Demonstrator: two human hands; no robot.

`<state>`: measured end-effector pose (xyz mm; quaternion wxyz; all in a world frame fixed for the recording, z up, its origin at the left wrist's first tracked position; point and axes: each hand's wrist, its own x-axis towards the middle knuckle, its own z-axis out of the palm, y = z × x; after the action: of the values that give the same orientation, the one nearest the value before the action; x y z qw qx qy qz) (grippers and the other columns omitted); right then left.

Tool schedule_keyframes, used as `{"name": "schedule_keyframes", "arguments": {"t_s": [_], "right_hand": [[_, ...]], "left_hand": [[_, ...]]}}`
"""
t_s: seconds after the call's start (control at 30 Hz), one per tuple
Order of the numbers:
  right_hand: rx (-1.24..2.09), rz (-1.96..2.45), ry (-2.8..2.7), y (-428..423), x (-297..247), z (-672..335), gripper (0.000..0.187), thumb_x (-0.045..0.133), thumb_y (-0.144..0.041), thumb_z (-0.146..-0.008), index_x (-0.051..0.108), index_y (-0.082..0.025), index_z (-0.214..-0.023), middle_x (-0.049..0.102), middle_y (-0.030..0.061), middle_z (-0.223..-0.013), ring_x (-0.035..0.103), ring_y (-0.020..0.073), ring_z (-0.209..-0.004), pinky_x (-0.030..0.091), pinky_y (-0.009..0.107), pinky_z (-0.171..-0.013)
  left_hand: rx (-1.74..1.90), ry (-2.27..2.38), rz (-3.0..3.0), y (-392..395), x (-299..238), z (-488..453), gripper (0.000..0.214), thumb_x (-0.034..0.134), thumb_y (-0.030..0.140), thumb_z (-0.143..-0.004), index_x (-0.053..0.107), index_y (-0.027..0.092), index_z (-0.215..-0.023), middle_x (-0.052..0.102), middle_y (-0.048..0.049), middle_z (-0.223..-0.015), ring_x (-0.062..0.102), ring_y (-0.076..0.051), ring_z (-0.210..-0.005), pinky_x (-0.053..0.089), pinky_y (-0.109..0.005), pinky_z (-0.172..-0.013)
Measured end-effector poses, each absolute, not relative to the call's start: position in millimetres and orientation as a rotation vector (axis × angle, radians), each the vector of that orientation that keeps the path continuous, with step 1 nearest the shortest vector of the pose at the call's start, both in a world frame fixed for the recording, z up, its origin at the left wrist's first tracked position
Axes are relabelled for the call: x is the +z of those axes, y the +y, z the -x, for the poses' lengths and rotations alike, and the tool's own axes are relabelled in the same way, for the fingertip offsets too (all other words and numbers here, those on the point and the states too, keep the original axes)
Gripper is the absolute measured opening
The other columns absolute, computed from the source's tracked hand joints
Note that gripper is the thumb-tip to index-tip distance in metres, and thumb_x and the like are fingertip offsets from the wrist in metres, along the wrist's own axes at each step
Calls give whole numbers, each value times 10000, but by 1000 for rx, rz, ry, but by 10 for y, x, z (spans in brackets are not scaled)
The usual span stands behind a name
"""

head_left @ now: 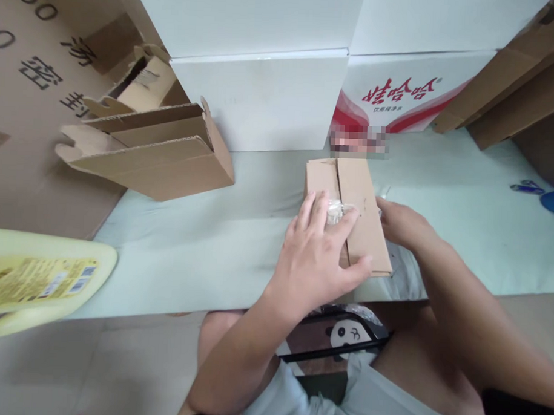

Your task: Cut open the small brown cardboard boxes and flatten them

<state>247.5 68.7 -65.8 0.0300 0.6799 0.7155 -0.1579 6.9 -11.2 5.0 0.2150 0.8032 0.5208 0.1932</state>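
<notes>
A small brown cardboard box (pixel 365 219) stands on the pale green cloth in front of me with its top flaps folded shut. Clear tape (pixel 335 212) lies across the seam between the flaps. Spread over the top of this box is my left hand (pixel 314 251), its fingers apart and touching the tape and the flaps. My right hand (pixel 406 224) is at the box's right side with its fingers curled. Its fingertips are hidden, and a bit of clear film shows beside them. Crumpled clear plastic (pixel 406 275) lies under my right wrist.
An open cardboard box (pixel 169 167) stands at the left, before a large printed carton (pixel 34 132). White cartons (pixel 262 104) are stacked at the back. A yellow-green bottle (pixel 42 278) is at the left edge. Blue-handled scissors (pixel 527 187) lie at the far right of the green tabletop (pixel 166 252).
</notes>
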Motion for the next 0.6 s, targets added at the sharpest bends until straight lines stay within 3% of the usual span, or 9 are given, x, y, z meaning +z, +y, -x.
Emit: {"name": "schedule_keyframes", "arguments": {"t_s": [0.1,0.2,0.37,0.6], "right_hand": [[-541,-2355,2250,635,-689,-2443,452,491,-242,-863,639,-250,-1291,664,80,-877,626,253,-796,468,366,-714],[-863,-2651,2571,528,-722,-2367,346,514,-312,-896,646,-238,-1207,601,34,-827,618,207,-777,515,363,-744],[-1287,-2601,2911,399,-709,-2261,289,565,-393,-942,615,-246,-1186,624,43,-957,654,193,-897,557,364,-826],[-1556,-2313,3064,266,-684,-2259,422,535,-544,-975,512,-281,-1304,607,100,-1250,649,253,-1162,570,424,-959]], "left_hand": [[561,1454,-2178,-87,34,-31,697,673,479,-877,497,242,-1509,268,-211,-1695,173,-414,-1607,324,-657,-1230],[619,1427,-2149,-56,-8,4,710,637,440,-900,428,228,-1544,294,-196,-1688,184,-396,-1608,299,-657,-1250],[730,1358,-2127,1,-87,61,713,571,392,-930,345,161,-1565,318,-186,-1682,195,-355,-1612,279,-608,-1288],[793,1317,-2058,55,-132,119,746,622,383,-910,306,241,-1570,310,-134,-1699,213,-340,-1611,290,-582,-1296]]}}
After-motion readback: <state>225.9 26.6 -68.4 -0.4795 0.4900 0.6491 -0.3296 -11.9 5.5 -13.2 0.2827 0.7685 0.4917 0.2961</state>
